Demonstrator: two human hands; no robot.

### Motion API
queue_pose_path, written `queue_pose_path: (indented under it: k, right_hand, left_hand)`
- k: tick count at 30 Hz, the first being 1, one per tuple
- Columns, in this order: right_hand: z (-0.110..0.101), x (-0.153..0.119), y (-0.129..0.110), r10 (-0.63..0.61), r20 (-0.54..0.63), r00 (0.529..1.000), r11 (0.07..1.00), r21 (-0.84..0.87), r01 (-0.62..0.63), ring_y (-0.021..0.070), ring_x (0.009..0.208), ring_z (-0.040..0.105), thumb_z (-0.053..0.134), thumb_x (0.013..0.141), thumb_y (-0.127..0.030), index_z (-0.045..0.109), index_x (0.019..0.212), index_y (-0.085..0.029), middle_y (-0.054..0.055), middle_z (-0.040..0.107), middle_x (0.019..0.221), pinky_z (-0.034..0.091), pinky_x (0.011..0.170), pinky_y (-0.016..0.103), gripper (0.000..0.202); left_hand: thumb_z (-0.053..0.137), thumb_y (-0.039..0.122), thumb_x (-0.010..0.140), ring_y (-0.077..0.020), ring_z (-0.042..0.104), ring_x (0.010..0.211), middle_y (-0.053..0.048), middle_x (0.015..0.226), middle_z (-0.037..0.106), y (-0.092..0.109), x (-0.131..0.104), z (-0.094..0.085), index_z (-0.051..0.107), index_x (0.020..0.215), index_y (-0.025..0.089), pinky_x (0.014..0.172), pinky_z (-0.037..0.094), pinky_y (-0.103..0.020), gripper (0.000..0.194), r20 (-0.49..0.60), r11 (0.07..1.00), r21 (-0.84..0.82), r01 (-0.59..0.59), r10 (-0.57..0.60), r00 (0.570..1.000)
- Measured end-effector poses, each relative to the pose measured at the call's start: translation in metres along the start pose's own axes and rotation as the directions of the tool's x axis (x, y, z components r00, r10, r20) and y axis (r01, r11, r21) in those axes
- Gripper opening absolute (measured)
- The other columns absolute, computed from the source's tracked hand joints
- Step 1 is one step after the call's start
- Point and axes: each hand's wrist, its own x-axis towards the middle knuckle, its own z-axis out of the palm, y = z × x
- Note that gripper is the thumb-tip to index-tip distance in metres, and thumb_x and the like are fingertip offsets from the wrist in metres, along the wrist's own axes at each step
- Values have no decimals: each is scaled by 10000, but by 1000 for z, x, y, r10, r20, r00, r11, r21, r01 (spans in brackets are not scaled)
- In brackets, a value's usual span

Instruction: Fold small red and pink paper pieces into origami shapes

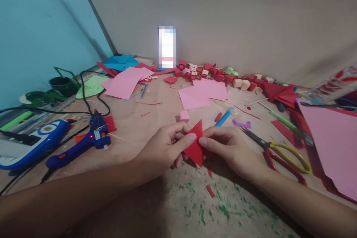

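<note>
A red folded paper triangle (196, 152) is held up over the near part of the table. My left hand (170, 143) pinches it from the left, thumb lying across its front. On its right edge my right hand (227, 147) grips it between thumb and fingers; the other fingertips are partly hidden behind the paper. A small pink paper cube (184, 115) sits just beyond my left fingers. Past my right hand lies a light blue pen (224, 116), with a purple paper scrap (241, 123) beside it.
Scissors (279, 152) with yellow and red handles lie at right, near pink sheets (329, 137). A blue glue gun (80, 143) and a blue-white power strip (36, 143) are at left. Several small folded paper cubes (228, 78) line the back, beside a propped phone (167, 47).
</note>
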Motion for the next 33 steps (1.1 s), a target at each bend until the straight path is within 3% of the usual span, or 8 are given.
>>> queue_pose_path:
  k: [6, 9, 12, 15, 19, 24, 29, 33]
  right_hand:
    - [-1, 3, 2, -30, -95, 995, 999, -24, 28, 121, 541, 546, 828, 820, -392, 738, 735, -172, 3, 616, 600, 420, 550, 274, 252]
    - [1, 5, 1, -70, -204, 976, 996, -73, 56, 109, 530, 539, 870, 773, -374, 747, 791, -177, -1, 639, 609, 403, 525, 251, 233]
    - [3, 7, 1, -87, -226, 970, 995, -73, 72, 109, 544, 557, 895, 736, -329, 761, 890, -196, 8, 701, 690, 404, 518, 243, 244]
    - [-1, 8, 3, -94, -152, 984, 993, -85, 82, 152, 661, 649, 878, 761, -324, 770, 1032, -203, 48, 766, 826, 489, 618, 285, 316]
    - [-7, 6, 0, -70, 54, 996, 996, -46, 73, 213, 875, 718, 845, 808, -353, 757, 1136, -206, 77, 784, 972, 545, 846, 387, 370]
    - [-3, 2, -13, 13, 241, 971, 995, -99, 12, 230, 900, 725, 919, 713, -303, 679, 1324, -250, 60, 773, 1049, 560, 857, 406, 658]
    - [-4, 2, -13, -38, 252, 967, 990, -122, 70, 200, 859, 696, 820, 845, -351, 698, 1275, -182, 63, 747, 950, 549, 826, 355, 478]
    - [-3, -1, -11, -59, 220, 974, 989, -121, 87, 187, 845, 675, 806, 858, -346, 654, 1339, -198, 44, 731, 925, 547, 788, 325, 526]
  left_hand:
    - [580, 431, 1000, -43, 524, 445, 41, 634, 600, -5, 3, -3, 607, 874, 162, 429, 417, -132, 298, 14, 1000, 9, 1, -1, 1000]
    - [581, 432, 998, -49, 538, 455, 39, 637, 602, -7, 3, -4, 588, 816, 160, 436, 429, -142, 327, 16, 1000, 23, 0, 0, 1000]
    - [603, 400, 985, -47, 529, 444, 44, 614, 596, -6, 4, -3, 589, 786, 157, 431, 414, -143, 314, 4, 999, 43, 3, -4, 1000]
    - [645, 359, 953, -41, 515, 442, 46, 576, 584, -4, 4, -3, 586, 722, 150, 437, 394, -141, 317, -16, 997, 78, -8, 10, 1000]
    - [712, 401, 895, -49, 517, 452, 32, 544, 579, -2, 4, -2, 568, 615, 147, 447, 384, -157, 404, -53, 995, 101, -25, 31, 998]
    - [774, 411, 817, -63, 488, 435, 30, 497, 573, -1, 5, -2, 593, 600, 154, 441, 369, -179, 382, -66, 1000, 7, 7, -7, 998]
    - [798, 396, 792, -60, 467, 424, 34, 475, 563, -1, 5, -2, 569, 573, 155, 437, 329, -183, 398, -45, 1000, -1, 9, -9, 999]
    - [785, 401, 811, -51, 438, 421, 48, 467, 527, -1, 5, -2, 555, 559, 156, 435, 310, -182, 420, -35, 1000, 27, -10, 11, 999]
